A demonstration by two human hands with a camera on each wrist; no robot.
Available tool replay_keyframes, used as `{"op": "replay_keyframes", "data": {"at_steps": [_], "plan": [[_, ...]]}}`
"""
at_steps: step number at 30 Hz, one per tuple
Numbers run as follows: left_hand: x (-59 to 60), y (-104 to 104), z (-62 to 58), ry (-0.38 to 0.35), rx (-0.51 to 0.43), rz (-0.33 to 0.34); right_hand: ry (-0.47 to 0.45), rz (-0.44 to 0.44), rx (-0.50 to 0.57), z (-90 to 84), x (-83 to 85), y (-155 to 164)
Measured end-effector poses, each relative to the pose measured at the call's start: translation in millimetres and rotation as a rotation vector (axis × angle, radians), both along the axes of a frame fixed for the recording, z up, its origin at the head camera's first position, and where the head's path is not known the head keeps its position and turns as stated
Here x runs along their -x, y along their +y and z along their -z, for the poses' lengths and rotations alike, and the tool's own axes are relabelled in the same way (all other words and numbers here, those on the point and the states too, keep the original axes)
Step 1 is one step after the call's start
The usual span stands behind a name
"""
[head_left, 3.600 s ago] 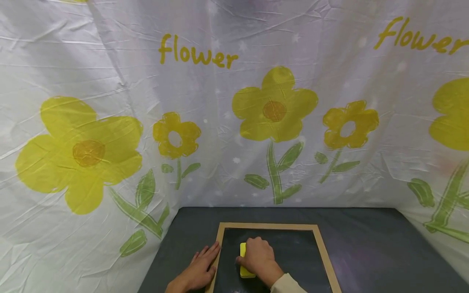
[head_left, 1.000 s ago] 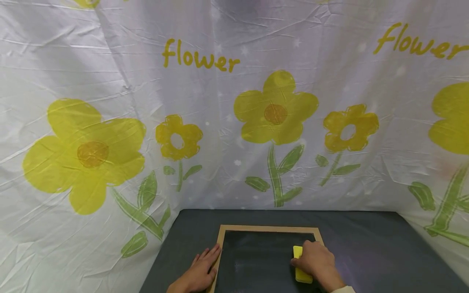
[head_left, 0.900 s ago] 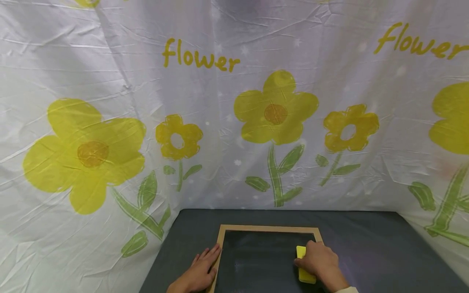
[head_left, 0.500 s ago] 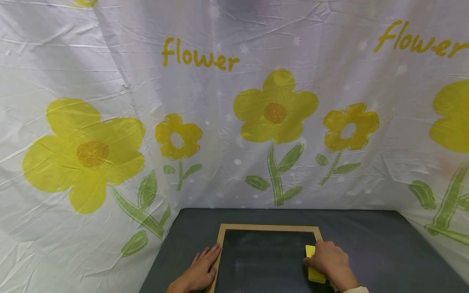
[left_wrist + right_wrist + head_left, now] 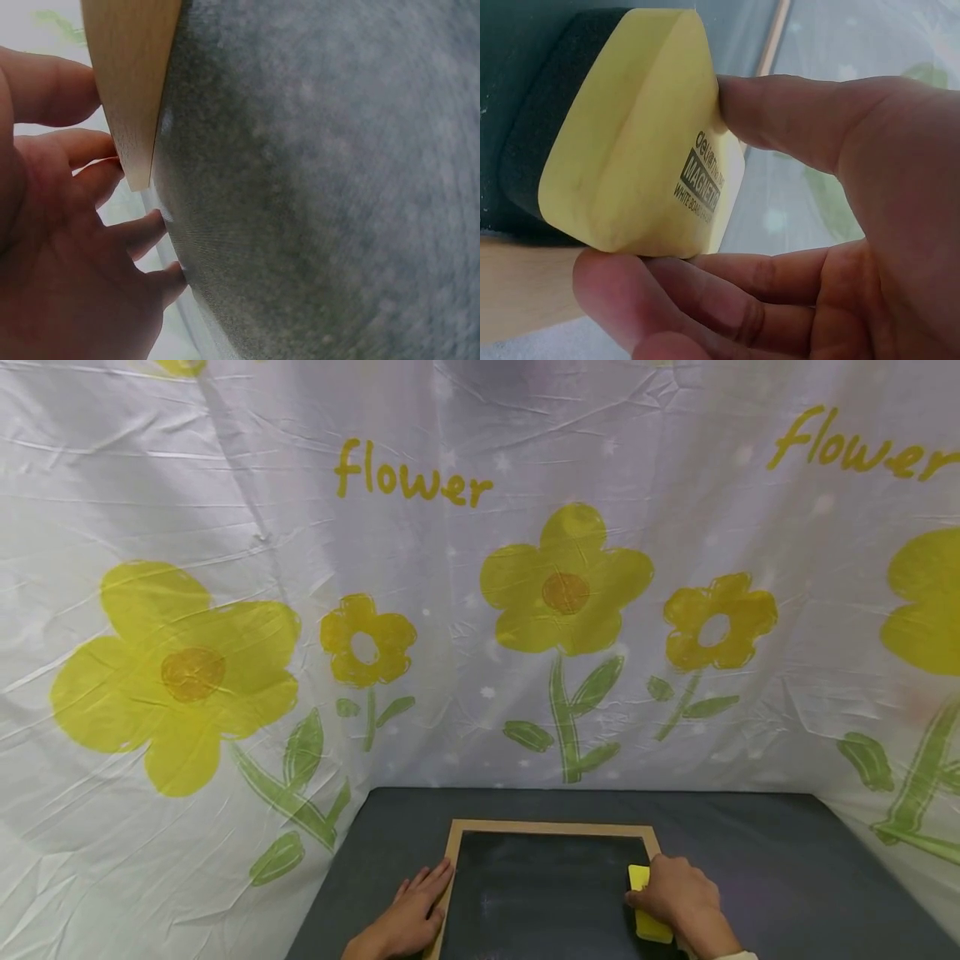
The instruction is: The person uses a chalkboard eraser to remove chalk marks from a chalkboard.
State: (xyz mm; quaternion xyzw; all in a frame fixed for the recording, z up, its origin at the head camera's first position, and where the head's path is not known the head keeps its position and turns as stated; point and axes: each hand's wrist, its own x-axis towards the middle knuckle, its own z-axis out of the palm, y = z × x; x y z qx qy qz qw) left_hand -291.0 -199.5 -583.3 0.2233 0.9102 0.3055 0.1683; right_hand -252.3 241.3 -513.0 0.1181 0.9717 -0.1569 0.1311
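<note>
A yellow board eraser (image 5: 652,135) with a dark felt underside is pinched between the thumb and fingers of my right hand (image 5: 684,893). Its felt lies against the blackboard (image 5: 547,893), up by the right side of the wooden frame (image 5: 551,828). The print on the eraser reads "MAGNETIC" in the right wrist view. At the opposite side, my left hand (image 5: 408,914) rests with fairly straight fingers along the left frame edge. In the left wrist view, thumb and fingertips touch the wooden frame piece (image 5: 135,97) and the grey surface beside it.
The blackboard lies on a dark grey table (image 5: 757,860). Behind and around it hangs a white cloth (image 5: 450,727) printed with yellow flowers and the word "flower". Faint pale smudges show on the board's lower left part.
My right hand has carried the eraser rightward across the blackboard, from left of the middle to the right frame edge, slowing lately. My left hand has stayed at the left edge.
</note>
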Motion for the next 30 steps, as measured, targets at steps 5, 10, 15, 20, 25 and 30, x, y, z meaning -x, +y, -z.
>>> {"op": "replay_keyframes", "data": {"at_steps": [5,10,15,20,25,30], "plan": [[0.8,-0.9,1.6,0.0,-0.003,0.003,0.001,0.004,-0.022,0.6,0.7,-3.4],[1.6,-1.8,2.4,0.002,0.0,0.012,0.015,-0.01,-0.038,2.3,0.2,-8.3],[1.3,-2.2,1.3,-0.008,-0.005,0.011,0.062,-0.027,-0.027,2.0,-4.0,-16.4],[1.2,-2.3,1.5,-0.011,-0.006,0.006,0.108,-0.055,-0.043,2.3,-6.1,-27.8],[0.9,-2.2,1.2,-0.003,-0.015,0.013,0.131,-0.073,-0.079,2.3,-4.8,-40.7],[1.1,-2.0,1.2,0.003,-0.016,0.013,0.163,-0.116,-0.116,3.1,-3.2,-55.6]]}}
